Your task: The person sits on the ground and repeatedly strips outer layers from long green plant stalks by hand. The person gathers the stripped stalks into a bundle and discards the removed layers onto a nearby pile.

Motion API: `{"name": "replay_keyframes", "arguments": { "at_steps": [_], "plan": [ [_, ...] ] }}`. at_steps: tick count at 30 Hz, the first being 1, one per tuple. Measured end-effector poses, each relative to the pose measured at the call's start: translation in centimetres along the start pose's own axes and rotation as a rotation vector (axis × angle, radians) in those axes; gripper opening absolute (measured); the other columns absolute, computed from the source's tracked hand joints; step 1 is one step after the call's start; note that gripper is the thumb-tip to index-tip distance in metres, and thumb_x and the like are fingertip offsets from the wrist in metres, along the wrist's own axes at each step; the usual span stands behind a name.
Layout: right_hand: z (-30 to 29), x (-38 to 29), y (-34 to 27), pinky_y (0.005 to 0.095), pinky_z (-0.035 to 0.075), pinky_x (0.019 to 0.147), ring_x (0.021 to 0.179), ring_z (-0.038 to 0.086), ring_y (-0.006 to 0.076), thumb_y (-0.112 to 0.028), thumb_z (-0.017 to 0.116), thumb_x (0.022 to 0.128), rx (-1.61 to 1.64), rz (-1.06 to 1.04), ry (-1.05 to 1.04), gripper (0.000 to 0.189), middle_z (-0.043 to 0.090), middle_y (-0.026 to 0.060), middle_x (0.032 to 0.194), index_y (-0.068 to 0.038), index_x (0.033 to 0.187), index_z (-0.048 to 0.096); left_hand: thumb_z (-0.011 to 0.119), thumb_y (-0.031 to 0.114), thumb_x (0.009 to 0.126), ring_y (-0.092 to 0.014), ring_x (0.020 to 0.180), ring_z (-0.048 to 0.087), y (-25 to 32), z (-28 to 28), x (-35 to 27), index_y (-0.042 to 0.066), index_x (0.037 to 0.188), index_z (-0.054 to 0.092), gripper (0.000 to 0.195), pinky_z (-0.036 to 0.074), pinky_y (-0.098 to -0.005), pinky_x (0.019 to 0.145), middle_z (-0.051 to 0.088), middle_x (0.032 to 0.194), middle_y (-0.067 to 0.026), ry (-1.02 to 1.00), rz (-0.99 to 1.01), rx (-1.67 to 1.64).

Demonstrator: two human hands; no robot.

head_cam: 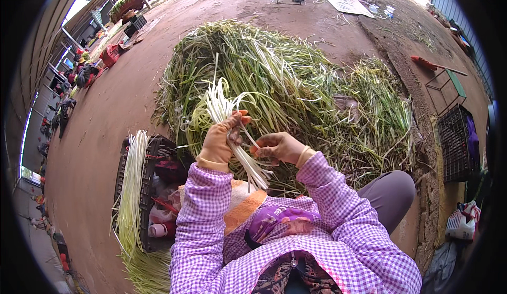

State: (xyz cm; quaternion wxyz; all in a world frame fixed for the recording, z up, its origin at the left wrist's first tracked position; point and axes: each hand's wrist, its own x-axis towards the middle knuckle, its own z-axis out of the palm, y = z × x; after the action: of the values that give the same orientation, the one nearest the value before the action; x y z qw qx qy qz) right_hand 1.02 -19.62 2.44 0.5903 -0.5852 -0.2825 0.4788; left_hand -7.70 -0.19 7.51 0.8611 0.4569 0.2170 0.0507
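Note:
My left hand (222, 137), in an orange-tan glove, is closed around a bunch of pale, flat leaf stalks (253, 171), which look like blanched chives. The stalks fan out above and below the fist. Close by on the right, my right hand (277, 147), also gloved, pinches the end of a single pale stalk beside the bunch. Beyond both hands lies a large heap of green and yellowish leaves (257, 64). At the left, a long bundle of pale stalks (132, 187) rests over the edge of a black plastic crate (147, 215).
More yellow-green leaves (150, 272) lie on the floor below the crate. At right are a black crate (455, 143), a green-topped metal stool (455, 82) and a red-bladed tool (427, 62). Several people sit among things along the far left wall.

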Motion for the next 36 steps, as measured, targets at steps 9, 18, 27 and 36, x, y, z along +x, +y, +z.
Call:
{"name": "replay_keyframes", "arguments": {
  "at_steps": [9, 18, 27, 36],
  "plan": [
    [1.5, 1.9, 1.9, 0.0286, 0.050, 0.053, 0.065, 0.064, 0.0125, -0.022, 0.058, 0.097, -0.459, -0.228, 0.022, 0.021, 0.067, 0.0076, 0.074, -0.008, 0.107, 0.070, 0.046, 0.028, 0.102, -0.025, 0.089, 0.068, -1.7, -1.6, 0.7, -0.003, 0.124, 0.056, 0.039, 0.059, -0.0358, 0.078, 0.069, 0.101, -0.0142, -0.089, -0.094, -0.152],
    [-3.3, 5.1, 9.8, 0.0283, 0.053, 0.062, 0.069, 0.065, 0.0125, -0.018, 0.062, 0.095, -0.352, 0.222, 0.438, 0.020, 0.071, 0.0061, 0.086, -0.007, 0.109, 0.070, 0.067, 0.042, 0.089, -0.002, 0.045, 0.037, 10.5, -4.6, 1.8, -0.003, 0.109, 0.059, 0.050, 0.034, -0.0163, 0.040, 0.040, 0.057, 0.0065, 0.061, 0.455, -0.055],
    [-4.9, 12.9, 7.5, 0.0441, 0.052, 0.088, 0.097, 0.067, 0.0343, -0.036, 0.060, 0.092, -1.242, 0.561, 0.486, 0.035, 0.070, 0.0178, 0.099, -0.004, 0.106, 0.066, 0.060, 0.011, 0.094, -0.015, 0.080, 0.068, 2.9, -6.0, 8.0, -0.004, 0.111, 0.065, 0.023, 0.058, -0.0289, 0.064, 0.071, 0.102, -0.0145, 0.045, -0.079, -0.161],
    [-5.3, 6.5, 5.6, 0.0201, 0.048, 0.051, 0.063, 0.060, 0.0072, -0.012, 0.067, 0.091, 0.100, -0.276, 0.575, 0.020, 0.070, 0.0049, 0.082, -0.001, 0.108, 0.066, 0.050, 0.021, 0.101, -0.015, 0.071, 0.068, 3.5, -5.9, 6.3, -0.002, 0.118, 0.062, 0.030, 0.059, -0.0278, 0.060, 0.070, 0.102, -0.0149, -0.227, 0.104, -0.076]
  ]
}}
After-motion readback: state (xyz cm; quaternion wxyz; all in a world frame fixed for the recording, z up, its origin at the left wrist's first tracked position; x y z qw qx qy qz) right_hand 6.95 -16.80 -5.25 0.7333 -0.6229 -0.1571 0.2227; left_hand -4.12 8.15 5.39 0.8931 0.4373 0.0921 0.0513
